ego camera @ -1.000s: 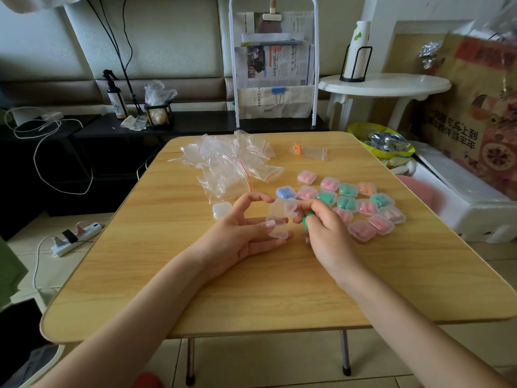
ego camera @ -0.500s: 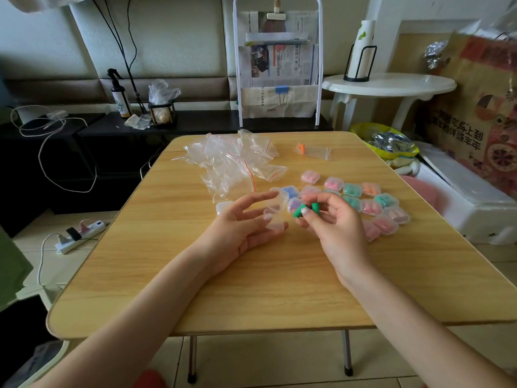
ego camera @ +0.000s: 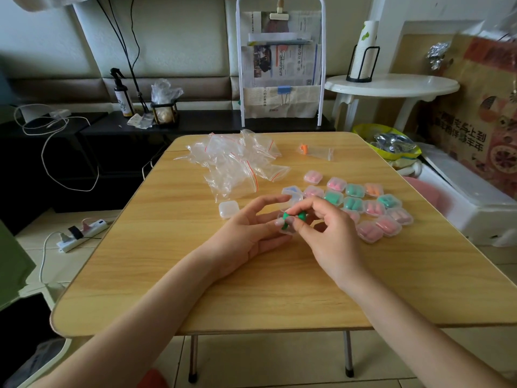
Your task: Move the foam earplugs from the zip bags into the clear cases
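My left hand [ego camera: 249,233] holds an open clear case [ego camera: 286,228] between thumb and fingers at the table's middle. My right hand [ego camera: 327,233] pinches green foam earplugs [ego camera: 293,217] right over that case. One shut empty clear case [ego camera: 228,209] lies just left of my left hand. To the right, several filled cases [ego camera: 372,208] with pink, green, orange and blue earplugs lie in rows. A heap of empty zip bags [ego camera: 237,166] lies at the back left. One zip bag with orange earplugs [ego camera: 316,151] lies at the back.
The wooden folding table [ego camera: 251,289] has bare surface in front of my hands. A white round side table [ego camera: 391,85] and a white foam box [ego camera: 458,197] stand to the right. A newspaper rack [ego camera: 281,68] stands behind the table. A power strip [ego camera: 81,231] lies on the floor at left.
My right hand lifted the green earplugs off the table and brought them left over the open case in my left hand. The left hand has stayed put.
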`<action>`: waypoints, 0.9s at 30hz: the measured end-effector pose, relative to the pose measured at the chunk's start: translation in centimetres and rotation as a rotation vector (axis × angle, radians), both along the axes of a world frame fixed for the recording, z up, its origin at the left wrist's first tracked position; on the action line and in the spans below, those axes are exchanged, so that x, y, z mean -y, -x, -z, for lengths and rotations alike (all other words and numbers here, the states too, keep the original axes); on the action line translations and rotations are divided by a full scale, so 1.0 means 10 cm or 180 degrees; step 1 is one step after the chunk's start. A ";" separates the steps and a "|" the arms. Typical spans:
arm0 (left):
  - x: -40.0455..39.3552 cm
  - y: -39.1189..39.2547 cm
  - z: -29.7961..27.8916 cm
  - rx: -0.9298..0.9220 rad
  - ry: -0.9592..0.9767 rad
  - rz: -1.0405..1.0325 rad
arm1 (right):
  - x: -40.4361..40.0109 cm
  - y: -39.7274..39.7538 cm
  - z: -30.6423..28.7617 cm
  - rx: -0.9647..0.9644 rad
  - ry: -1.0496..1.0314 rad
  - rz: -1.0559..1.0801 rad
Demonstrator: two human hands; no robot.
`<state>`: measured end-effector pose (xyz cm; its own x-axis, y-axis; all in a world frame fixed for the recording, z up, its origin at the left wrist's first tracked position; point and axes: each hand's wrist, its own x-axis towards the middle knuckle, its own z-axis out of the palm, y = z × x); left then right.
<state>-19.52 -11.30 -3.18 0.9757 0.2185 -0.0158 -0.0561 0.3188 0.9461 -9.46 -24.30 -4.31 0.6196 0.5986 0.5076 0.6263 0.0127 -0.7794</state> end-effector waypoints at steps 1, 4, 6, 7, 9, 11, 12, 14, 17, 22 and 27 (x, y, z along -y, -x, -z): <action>0.00 0.00 0.00 -0.0003 0.0002 -0.0005 | 0.00 0.00 0.00 0.0031 0.0007 -0.0008; -0.01 0.01 0.00 0.0004 0.0019 -0.0004 | -0.01 0.01 0.01 0.0094 0.0028 -0.0075; -0.01 0.01 -0.01 0.0001 0.0105 -0.0029 | -0.02 0.01 0.01 0.0151 0.0069 -0.0097; -0.01 0.01 -0.01 0.0000 0.0172 -0.0056 | -0.02 0.01 0.01 0.0188 0.0077 -0.0088; -0.01 0.01 -0.01 0.0003 0.0249 -0.0104 | -0.03 0.01 0.02 0.0287 0.0070 -0.0012; -0.01 0.00 -0.01 -0.0011 0.0239 -0.0114 | -0.04 0.00 0.03 0.0368 0.0076 0.0084; -0.01 0.00 0.00 -0.0029 0.0222 -0.0118 | -0.04 0.00 0.03 0.0383 0.0085 0.0105; -0.01 -0.01 0.00 -0.0061 0.0197 -0.0129 | -0.04 0.00 0.04 0.0368 0.0080 0.0095; -0.01 -0.01 0.01 -0.0077 0.0198 -0.0143 | -0.04 -0.01 0.04 0.0329 0.0095 0.0081; 0.00 -0.02 0.01 -0.0095 0.0093 -0.0176 | -0.04 -0.01 0.03 0.0233 0.0124 0.0102; 0.01 -0.03 0.01 -0.0091 0.0064 -0.0267 | -0.04 -0.02 0.03 0.0155 -0.0026 0.0185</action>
<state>-19.22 -11.42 -3.26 0.9531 0.2988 -0.0487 -0.0563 0.3330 0.9412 -9.25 -23.90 -4.62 0.6276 0.5581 0.5428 0.6634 -0.0185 -0.7481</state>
